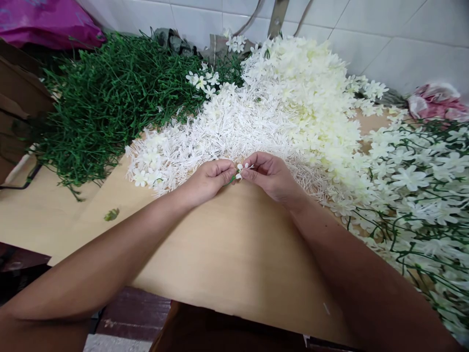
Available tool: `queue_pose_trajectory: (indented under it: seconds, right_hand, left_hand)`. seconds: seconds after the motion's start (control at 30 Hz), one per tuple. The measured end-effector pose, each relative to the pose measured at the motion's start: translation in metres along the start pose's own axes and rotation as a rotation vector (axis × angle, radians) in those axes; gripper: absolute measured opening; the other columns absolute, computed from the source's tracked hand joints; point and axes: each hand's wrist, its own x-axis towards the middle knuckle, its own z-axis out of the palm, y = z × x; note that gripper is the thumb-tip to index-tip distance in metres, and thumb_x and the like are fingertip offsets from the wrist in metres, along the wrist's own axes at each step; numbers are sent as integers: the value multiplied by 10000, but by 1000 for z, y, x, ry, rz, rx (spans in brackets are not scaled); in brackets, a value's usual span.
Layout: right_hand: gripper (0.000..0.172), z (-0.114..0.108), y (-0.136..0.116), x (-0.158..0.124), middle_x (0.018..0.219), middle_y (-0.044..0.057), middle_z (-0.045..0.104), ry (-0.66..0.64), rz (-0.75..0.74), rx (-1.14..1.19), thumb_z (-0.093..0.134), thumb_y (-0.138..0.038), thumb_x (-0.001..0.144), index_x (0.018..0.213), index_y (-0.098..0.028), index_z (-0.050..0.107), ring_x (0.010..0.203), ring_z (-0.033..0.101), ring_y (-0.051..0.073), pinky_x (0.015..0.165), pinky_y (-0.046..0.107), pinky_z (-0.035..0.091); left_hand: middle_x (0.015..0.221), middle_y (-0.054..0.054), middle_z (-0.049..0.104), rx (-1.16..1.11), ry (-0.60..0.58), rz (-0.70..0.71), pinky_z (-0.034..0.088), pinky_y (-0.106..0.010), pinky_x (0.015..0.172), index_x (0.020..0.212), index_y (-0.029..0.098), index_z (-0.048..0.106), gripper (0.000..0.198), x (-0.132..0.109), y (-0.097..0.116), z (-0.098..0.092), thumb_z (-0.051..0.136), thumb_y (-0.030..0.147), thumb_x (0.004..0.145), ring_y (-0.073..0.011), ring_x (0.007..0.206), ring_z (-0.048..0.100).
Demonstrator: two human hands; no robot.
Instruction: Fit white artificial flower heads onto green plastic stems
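My left hand [217, 177] and my right hand [264, 172] meet over the near edge of the white pile. The left thumb and fingers pinch a green stem, of which a short piece shows below the thumb. Between both sets of fingertips sits a small white artificial flower [240, 171], pinched by the right thumb and forefinger. Just behind the hands lies a heap of thin white stamen pieces [234, 129]. A mound of cream-white flower petals [311, 83] rises beyond it to the right.
Green plastic stems [117, 93] are heaped at the back left. Stemmed white flowers [410, 181] spread along the right. A small greenish scrap [111, 214] lies on the brown board [227, 264]. A magenta bag [47, 24] and a tiled wall [403, 58] stand behind.
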Motion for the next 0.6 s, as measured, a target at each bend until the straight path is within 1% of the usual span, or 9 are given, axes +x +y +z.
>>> queue_pose_trajectory:
  seconds: [0.13,0.23,0.33,0.4,0.47,0.6]
  right_hand:
    - [383,-2,2,0,663,-28,611,13,4,-8,854,-455,608,679,-195,582,641,564,97,664,269,479]
    - [379,-2,6,0,661,-30,600,24,31,-6,878,-408,581,670,-188,583,626,537,90,628,256,448]
    - [374,-1,8,1,688,-23,617,9,43,18,883,-385,574,665,-191,577,660,560,102,658,268,463]
    - [375,1,8,0,703,-20,633,5,53,31,886,-388,568,657,-195,577,680,577,108,676,272,476]
    - [379,3,7,0,688,-23,637,17,58,40,891,-398,554,646,-200,581,668,580,106,667,266,480]
    - [392,6,7,-1,641,-29,632,33,42,32,888,-438,541,627,-208,582,632,576,109,661,275,495]
  left_hand:
    - [573,42,395,-12,-35,12,269,-244,529,681,159,536,373,0,-1,-1,559,495,842,-88,542,336]
    - [553,51,365,-35,-42,17,249,-245,513,671,166,510,391,0,-1,-1,556,511,849,-83,520,310]
    - [545,55,345,-67,-27,22,229,-243,495,632,179,452,423,0,-3,-1,562,527,846,-76,502,287]
    - [538,57,333,-85,-38,11,222,-244,487,612,187,411,439,1,-5,-1,563,526,845,-73,492,278]
    - [538,56,327,-88,-54,9,220,-246,487,600,190,391,437,2,-5,-1,561,507,848,-72,488,274]
    - [575,41,354,-35,-52,15,242,-250,512,603,181,426,363,2,-3,0,551,420,845,-80,521,297]
